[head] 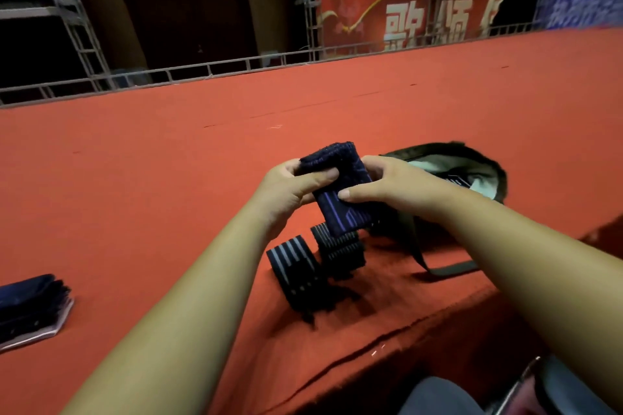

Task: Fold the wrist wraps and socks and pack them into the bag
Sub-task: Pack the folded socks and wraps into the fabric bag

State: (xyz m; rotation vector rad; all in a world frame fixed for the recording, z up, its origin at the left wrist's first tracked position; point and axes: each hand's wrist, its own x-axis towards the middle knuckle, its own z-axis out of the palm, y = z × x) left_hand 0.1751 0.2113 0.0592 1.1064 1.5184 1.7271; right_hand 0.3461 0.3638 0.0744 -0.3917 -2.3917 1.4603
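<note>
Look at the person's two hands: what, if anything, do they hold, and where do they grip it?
A folded navy sock, held by both: the left hand pinches its left edge, the right hand its right edge.

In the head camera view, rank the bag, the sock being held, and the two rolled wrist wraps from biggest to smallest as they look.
1. Bag, largest, though partly hidden behind the right arm.
2. Sock, folded, gripped by both hands.
3. The two wrist wraps, left and right: they look about alike, so unranked.
</note>
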